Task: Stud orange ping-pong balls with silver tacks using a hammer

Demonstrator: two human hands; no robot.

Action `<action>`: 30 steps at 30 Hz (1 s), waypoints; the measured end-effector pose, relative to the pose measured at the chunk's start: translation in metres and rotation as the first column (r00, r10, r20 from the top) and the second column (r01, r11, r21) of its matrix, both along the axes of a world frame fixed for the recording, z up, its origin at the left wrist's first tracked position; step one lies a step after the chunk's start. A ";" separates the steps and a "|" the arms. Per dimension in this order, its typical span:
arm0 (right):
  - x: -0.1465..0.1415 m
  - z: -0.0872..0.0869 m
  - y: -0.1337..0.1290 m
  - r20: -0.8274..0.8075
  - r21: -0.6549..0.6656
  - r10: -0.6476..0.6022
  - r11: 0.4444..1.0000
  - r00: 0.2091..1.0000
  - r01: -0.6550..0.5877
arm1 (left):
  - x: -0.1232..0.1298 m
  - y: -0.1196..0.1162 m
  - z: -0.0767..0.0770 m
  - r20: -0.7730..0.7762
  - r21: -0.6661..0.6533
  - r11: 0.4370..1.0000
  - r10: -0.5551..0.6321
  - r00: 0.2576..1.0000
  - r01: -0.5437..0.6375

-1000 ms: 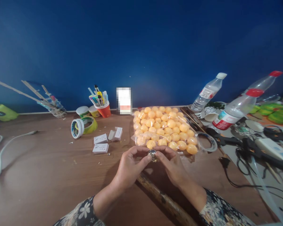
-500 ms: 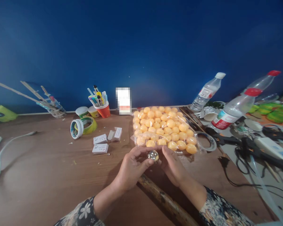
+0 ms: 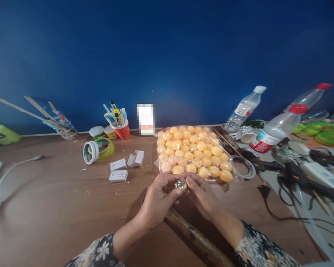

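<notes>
Between the fingertips of both hands is a small shiny metal ball (image 3: 180, 184), silvery with a golden tint. My left hand (image 3: 156, 202) is closed on it, thumb in front and fingers behind. From the other side, my right hand (image 3: 202, 196) has its thumb and bent fingers against the ball's edge. A thick, worn wooden handle (image 3: 195, 235) lies slanting on the table beneath the hands, its far end hidden behind my left hand. Just beyond the fingers sits a clear bag of yellow-orange balls (image 3: 192, 148).
Small white boxes (image 3: 118, 175) and tape rolls (image 3: 91, 152) lie left of the bag. Behind them stands a red cup of pens (image 3: 121, 129). At right are plastic bottles (image 3: 269, 133), a glue gun (image 3: 308, 181) and a black cable (image 3: 278, 218). A white cable (image 3: 8, 170) trails at far left.
My right thumb and fingers have shifted slightly left and closed in against the metal ball. My left hand keeps its hold, almost unmoved.
</notes>
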State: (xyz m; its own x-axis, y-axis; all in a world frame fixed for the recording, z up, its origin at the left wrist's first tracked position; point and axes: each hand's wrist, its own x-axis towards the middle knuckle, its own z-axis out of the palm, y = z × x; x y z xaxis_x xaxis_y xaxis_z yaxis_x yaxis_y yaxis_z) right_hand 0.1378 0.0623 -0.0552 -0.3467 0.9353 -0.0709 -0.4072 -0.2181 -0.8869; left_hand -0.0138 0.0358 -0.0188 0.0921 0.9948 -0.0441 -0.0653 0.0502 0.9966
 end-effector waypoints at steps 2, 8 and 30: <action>0.000 0.000 0.000 0.043 0.058 0.005 0.998 0.999 -0.007 | 0.000 0.000 0.000 0.022 -0.009 1.000 0.027 0.999 -0.027; 0.000 0.003 0.000 0.047 0.094 -0.033 0.995 0.998 0.028 | -0.002 0.000 -0.002 0.132 -0.093 0.994 0.073 0.989 -0.062; 0.001 0.005 -0.002 0.153 0.261 -0.071 0.965 0.986 0.030 | -0.002 0.001 0.001 0.447 -0.306 0.952 0.113 0.887 0.033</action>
State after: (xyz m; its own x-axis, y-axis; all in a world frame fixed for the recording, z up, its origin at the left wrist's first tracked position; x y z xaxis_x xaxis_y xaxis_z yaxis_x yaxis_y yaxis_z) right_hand 0.1387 0.0602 -0.0498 -0.3023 0.9452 0.1233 -0.2605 0.0426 -0.9645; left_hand -0.0159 0.0364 -0.0179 0.1348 0.9444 -0.2999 -0.5145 0.3253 0.7934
